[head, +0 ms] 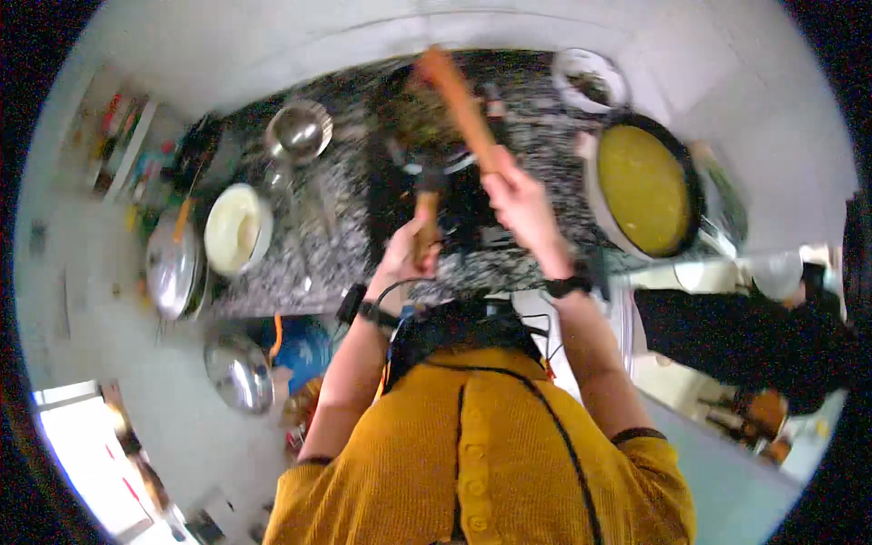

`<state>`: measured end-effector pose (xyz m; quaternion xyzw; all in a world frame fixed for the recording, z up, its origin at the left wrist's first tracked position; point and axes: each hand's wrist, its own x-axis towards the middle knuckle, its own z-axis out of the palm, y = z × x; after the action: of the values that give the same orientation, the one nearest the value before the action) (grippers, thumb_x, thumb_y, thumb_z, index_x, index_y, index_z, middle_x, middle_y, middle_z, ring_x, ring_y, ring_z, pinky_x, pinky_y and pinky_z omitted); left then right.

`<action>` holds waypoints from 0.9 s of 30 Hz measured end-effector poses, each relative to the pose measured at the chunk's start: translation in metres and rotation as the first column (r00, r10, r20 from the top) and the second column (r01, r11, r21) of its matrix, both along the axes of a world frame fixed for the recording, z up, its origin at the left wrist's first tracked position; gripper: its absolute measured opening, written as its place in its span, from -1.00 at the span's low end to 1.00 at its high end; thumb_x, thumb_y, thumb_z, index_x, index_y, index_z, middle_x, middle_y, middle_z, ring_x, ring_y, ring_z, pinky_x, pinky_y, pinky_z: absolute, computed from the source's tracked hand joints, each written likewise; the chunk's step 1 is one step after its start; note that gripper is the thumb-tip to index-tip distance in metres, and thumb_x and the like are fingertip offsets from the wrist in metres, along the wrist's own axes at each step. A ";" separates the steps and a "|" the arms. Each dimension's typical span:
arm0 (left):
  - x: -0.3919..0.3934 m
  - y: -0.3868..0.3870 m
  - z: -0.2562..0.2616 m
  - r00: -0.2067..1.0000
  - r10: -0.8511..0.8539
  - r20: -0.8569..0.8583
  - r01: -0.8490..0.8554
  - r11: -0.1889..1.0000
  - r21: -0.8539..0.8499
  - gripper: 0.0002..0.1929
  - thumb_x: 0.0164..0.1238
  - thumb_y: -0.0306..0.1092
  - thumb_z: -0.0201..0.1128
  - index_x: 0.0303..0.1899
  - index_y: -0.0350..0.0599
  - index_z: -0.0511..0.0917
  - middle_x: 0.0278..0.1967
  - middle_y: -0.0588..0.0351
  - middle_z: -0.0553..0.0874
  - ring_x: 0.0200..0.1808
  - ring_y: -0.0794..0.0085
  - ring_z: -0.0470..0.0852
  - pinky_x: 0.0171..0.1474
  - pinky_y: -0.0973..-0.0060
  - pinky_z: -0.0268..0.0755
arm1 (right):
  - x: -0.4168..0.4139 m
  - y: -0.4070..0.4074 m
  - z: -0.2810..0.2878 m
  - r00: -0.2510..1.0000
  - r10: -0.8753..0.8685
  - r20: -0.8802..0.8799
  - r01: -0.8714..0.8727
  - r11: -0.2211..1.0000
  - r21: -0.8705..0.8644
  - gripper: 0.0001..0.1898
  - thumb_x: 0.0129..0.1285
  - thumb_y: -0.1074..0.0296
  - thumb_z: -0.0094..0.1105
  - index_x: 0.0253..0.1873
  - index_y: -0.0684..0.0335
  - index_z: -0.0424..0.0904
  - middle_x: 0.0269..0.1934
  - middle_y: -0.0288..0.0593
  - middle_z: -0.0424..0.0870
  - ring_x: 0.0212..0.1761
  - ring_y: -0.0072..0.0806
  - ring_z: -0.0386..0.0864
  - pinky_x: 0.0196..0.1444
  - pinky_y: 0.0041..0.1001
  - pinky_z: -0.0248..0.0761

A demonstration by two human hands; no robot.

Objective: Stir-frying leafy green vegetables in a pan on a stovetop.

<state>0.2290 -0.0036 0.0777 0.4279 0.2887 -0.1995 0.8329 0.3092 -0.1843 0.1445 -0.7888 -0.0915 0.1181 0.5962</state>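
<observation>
My left hand (411,251) is closed around the wooden handle (427,211) of a dark pan (426,109) on a black cooktop (388,218). In my right hand (514,191) is a long wooden utensil (463,102), reaching up over the pan's right side; its blurred far end shows a reddish tint. The pan's contents look brownish green, too blurred to identify. A small bottle or jar (495,109) stands just right of the pan.
On the granite counter (306,262) are a metal bowl (300,131), a pale bowl (235,228) and a lidded pot (170,266) at left. At right stand a large pot of yellow-green liquid (644,191) and a white bowl (590,80). Below left is a metal lid (238,375).
</observation>
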 end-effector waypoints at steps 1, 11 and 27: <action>0.004 -0.008 0.014 0.996 -0.049 -0.070 0.049 0.999 -0.006 -0.57 0.13 0.18 0.02 -0.40 -0.04 0.41 -0.69 0.24 0.41 -0.81 0.57 0.24 -0.76 0.62 0.08 | 0.010 -0.006 -0.008 0.993 0.004 0.121 0.015 0.988 -0.154 -0.60 0.19 0.22 0.08 0.14 0.03 0.37 -0.50 -0.33 0.51 -0.63 -0.72 0.37 -0.64 -0.64 0.26; -0.001 -0.016 0.040 0.996 0.070 0.045 -0.078 0.977 0.201 -0.45 0.15 0.27 -0.05 -0.43 -0.16 0.38 -0.82 0.19 0.34 -0.87 0.46 0.25 -0.80 0.58 0.09 | -0.027 -0.034 -0.015 0.973 0.026 0.231 0.034 0.967 -0.254 -0.52 0.20 0.08 -0.01 0.24 -0.22 0.18 -0.45 0.05 0.54 -0.50 -0.09 0.52 -0.45 -0.26 0.35; -0.006 -0.017 0.058 0.998 0.057 0.004 -0.056 0.978 0.199 -0.51 0.21 0.20 -0.06 -0.49 -0.11 0.38 -0.79 0.26 0.34 -0.84 0.57 0.22 -0.81 0.66 0.04 | -0.023 -0.026 -0.024 0.930 0.052 0.364 0.043 0.968 -0.247 -0.48 0.22 0.09 -0.05 0.28 -0.18 0.09 -0.52 0.02 0.52 -0.59 -0.12 0.47 -0.51 -0.26 0.31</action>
<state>0.2233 -0.0206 0.1352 0.5004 0.3201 -0.1464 0.7910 0.2864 -0.2105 0.1208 -0.8656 -0.1875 -0.0195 0.4640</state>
